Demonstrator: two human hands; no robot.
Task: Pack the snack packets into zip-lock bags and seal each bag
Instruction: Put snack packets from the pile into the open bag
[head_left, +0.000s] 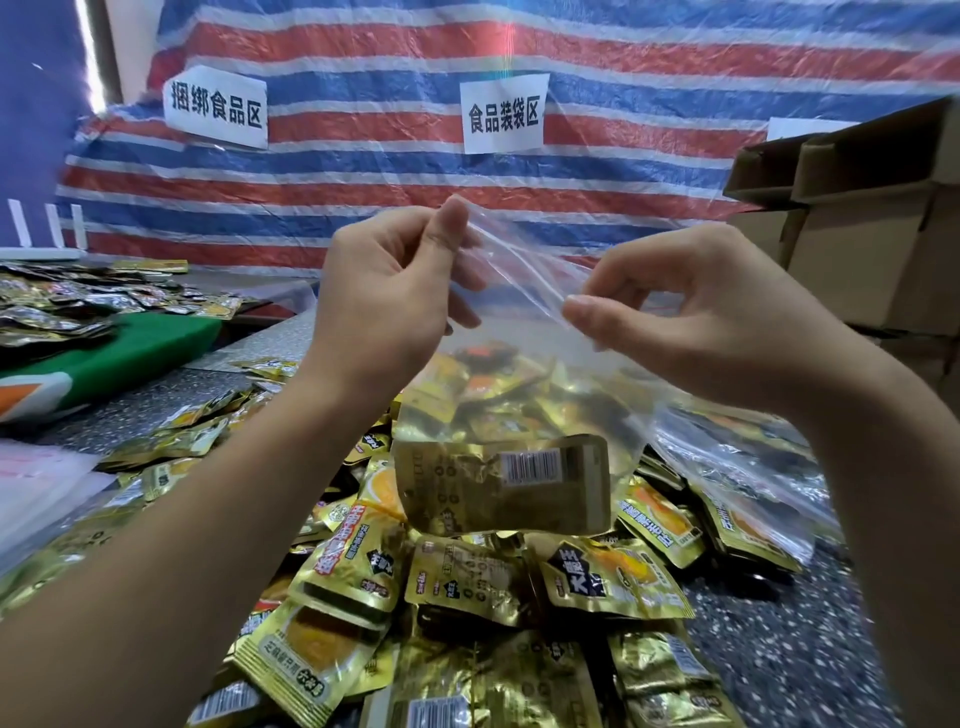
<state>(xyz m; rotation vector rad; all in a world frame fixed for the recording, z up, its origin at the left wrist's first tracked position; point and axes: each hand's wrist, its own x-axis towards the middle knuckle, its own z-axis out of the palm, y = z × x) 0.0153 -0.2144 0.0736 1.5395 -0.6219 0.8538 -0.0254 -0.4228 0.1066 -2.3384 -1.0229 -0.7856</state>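
Step in hand: sealing the filled zip-lock bag (519, 395), judged from both hands working its top edge with packets already inside.
Left hand: the left hand (384, 306) pinches the bag's top strip at its upper left corner, thumb and forefinger clamped on the plastic.
Right hand: the right hand (691, 312) pinches the same strip lower down and to the right, fingertips curled onto it.
Where the bag is: held up in the air between the hands, above the heap of loose gold snack packets (467, 597) on the speckled counter (779, 649); its belly hangs down just over the heap.
Contents: several gold packets (498, 478) sit in the lower part, one showing its barcode side toward the camera.
Pointing: the mouth faces up and toward the striped tarpaulin (519, 41); the closed bottom hangs downward.
Long axis: the bag's length runs roughly vertical, while the zip strip slants from high at the left hand down to the right hand.
Doing it well: keep the strip taut, line up the two tracks, then run a pinch along from one end to the other; press air out first.
Risk: whether the tracks are already partly mated cannot be told; a slack or twisted strip would likely leave a gap.
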